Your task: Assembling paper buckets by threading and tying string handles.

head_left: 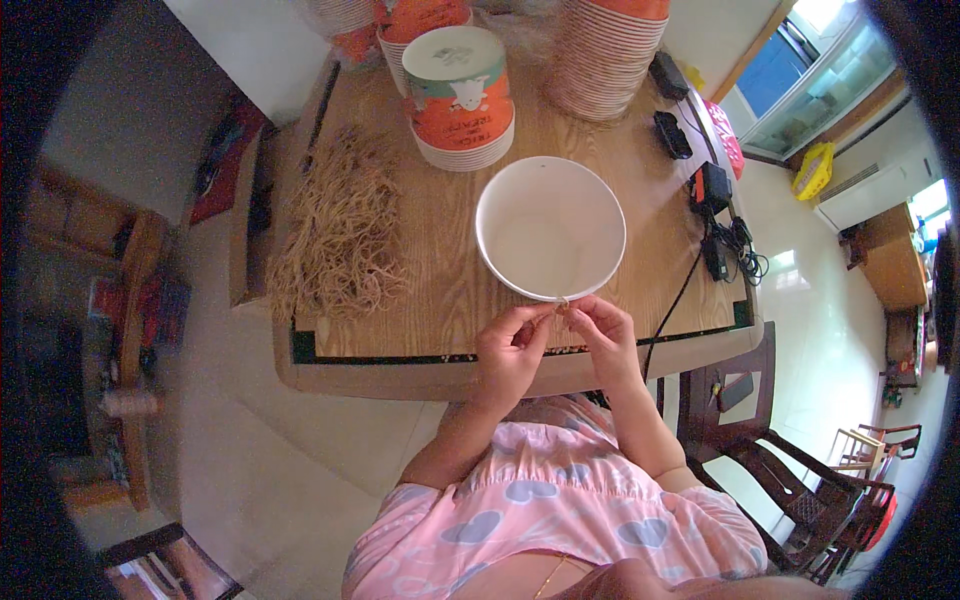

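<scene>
A white paper bucket (pixel 552 232) stands near the front of the wooden table, its mouth facing up and its inside bare. A small dark mark shows near its far rim. At its near rim, my left hand (pixel 510 348) and my right hand (pixel 606 338) meet, thumbs and fingertips pinched together. A small bit of tan twine (pixel 564 304) shows between the fingertips, right against the rim; most of it is hidden by my fingers. Left of the bucket lies a loose heap of tan twine strands (pixel 340 230).
Behind the bucket stand upside-down orange and green printed buckets (pixel 462 110) and a tall nested stack (pixel 608 60). Black adapters (pixel 708 188) and a coiled cable (pixel 738 248) lie along the table's right edge. A dark wooden chair (pixel 790 480) with a phone (pixel 736 392) stands at right.
</scene>
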### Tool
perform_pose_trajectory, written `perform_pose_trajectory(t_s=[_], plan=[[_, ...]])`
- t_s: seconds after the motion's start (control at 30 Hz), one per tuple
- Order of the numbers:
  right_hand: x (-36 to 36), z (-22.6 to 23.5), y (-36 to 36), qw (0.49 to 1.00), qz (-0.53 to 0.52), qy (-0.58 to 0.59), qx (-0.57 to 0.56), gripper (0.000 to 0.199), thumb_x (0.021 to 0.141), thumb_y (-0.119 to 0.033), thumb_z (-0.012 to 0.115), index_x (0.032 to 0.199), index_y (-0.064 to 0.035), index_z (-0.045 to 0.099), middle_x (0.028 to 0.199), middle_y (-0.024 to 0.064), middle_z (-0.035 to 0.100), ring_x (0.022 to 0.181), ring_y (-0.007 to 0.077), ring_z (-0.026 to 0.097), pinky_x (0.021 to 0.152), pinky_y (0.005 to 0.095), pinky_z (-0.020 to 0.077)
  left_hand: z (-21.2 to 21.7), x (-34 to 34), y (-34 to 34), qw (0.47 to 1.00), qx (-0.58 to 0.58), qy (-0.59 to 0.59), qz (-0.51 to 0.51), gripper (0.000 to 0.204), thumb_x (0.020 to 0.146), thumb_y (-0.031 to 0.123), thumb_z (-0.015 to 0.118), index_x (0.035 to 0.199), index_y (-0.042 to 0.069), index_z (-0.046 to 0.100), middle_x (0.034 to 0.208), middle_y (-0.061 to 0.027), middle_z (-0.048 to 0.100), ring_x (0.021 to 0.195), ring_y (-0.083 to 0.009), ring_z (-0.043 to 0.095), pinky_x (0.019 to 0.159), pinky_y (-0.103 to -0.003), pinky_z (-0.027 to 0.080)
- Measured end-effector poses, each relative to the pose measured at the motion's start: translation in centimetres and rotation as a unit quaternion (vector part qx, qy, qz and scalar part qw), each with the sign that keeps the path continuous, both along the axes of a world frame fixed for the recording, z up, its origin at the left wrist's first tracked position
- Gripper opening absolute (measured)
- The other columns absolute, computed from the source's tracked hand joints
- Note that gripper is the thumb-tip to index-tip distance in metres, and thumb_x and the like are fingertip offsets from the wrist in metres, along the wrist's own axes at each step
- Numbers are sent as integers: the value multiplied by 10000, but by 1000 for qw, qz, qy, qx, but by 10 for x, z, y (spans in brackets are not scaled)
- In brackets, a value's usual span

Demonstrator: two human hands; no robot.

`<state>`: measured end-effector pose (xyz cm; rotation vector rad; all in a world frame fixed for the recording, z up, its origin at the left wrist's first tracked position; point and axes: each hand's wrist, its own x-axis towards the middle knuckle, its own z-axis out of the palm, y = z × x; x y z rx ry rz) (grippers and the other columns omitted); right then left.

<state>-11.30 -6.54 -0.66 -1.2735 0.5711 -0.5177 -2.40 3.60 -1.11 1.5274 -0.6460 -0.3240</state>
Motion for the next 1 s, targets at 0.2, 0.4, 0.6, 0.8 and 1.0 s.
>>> perform_pose_trajectory(t_s=[0.2,0.4,0.6,0.8,1.0], plan=[[-3,-4,1,1000,20,13,-12,116,851,-83,542,902,9,592,832,-9,581,788,63,510,710,205,401,-3,1,-1,999,-1,-43,6,145,754,16,630,897,40,634,692,-18,607,553,-47,491,489,-196,392],[-2,-4,1,989,4,38,-145,93,820,-57,566,871,17,588,815,29,590,789,105,527,721,239,417,2,3,-2,997,-15,-70,-7,141,744,30,639,884,49,632,699,-52,597,543,-105,531,486,-226,418],[-2,7,0,976,5,58,-212,68,798,-24,579,855,12,579,794,51,577,776,127,533,715,249,422,10,8,1,990,32,-136,-29,111,734,43,649,840,43,617,708,-61,595,549,-126,546,479,-245,425],[-4,5,2,955,-58,34,-288,110,722,23,623,813,-12,571,771,58,564,719,147,536,662,256,433,8,7,4,995,35,-85,-33,100,742,38,636,837,41,603,676,-41,562,535,-96,501,476,-230,398],[1,8,1,924,-56,14,-378,185,657,54,650,808,-22,576,777,77,572,709,175,556,635,271,449,8,7,4,995,37,-83,-29,92,750,39,629,838,41,601,672,-41,555,526,-90,479,466,-231,382]])
